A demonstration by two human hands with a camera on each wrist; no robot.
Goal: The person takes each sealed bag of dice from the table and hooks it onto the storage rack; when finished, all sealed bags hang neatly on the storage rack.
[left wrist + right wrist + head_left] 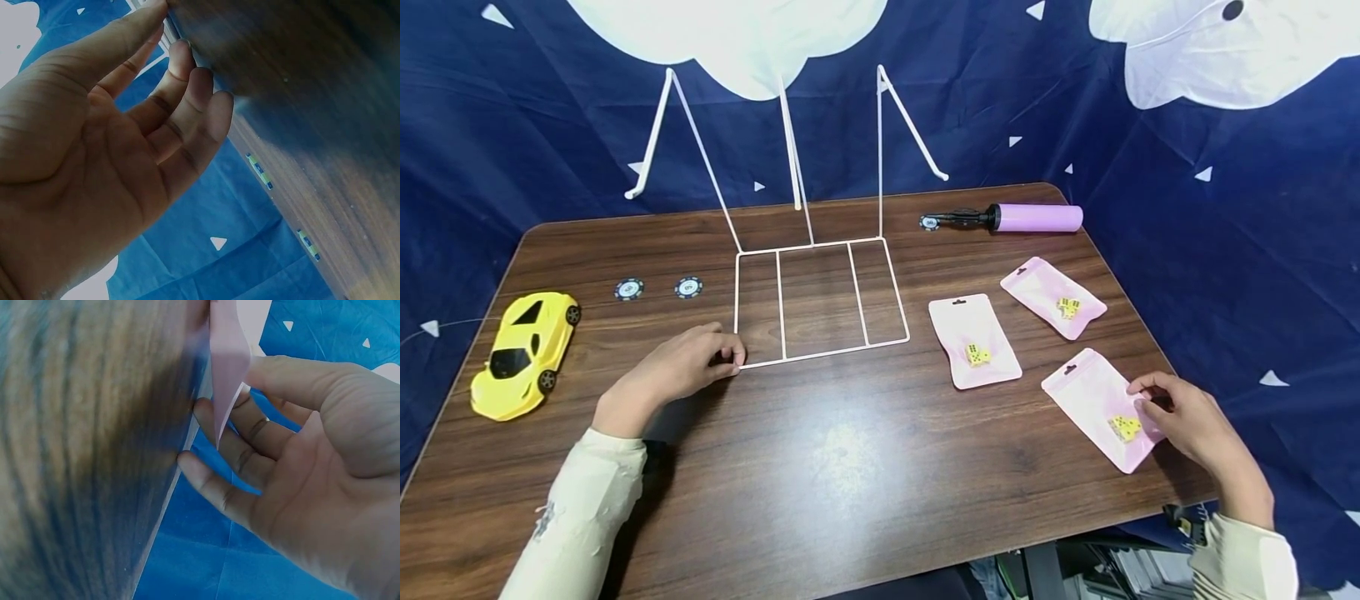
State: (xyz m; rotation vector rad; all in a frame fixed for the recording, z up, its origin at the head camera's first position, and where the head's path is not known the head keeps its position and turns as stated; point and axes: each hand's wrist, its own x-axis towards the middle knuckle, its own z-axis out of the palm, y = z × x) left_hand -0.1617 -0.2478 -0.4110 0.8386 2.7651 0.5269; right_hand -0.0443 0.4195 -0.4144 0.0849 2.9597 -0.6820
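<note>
At its near left corner, a white wire rack [820, 356] lies flat on the table with three bent arms rising at the back. My left hand [688, 367] pinches that corner between thumb and forefinger, the other fingers loosely bent. On the right, my right hand [1191, 421] holds the right edge of a pink zip pouch [1086, 387] with yellow dice [1124, 428] showing through. In the right wrist view the thumb is on the pouch edge [228, 362], while two fingertips [187, 461] reach the table edge.
Two more pink pouches, one in the middle [958, 321] and one behind [1033, 279], contain yellow dice. A purple hand pump [1037, 218] touches a poker chip [929, 223] at the back. Two chips [688, 287] and a yellow toy car [527, 354] lie left.
</note>
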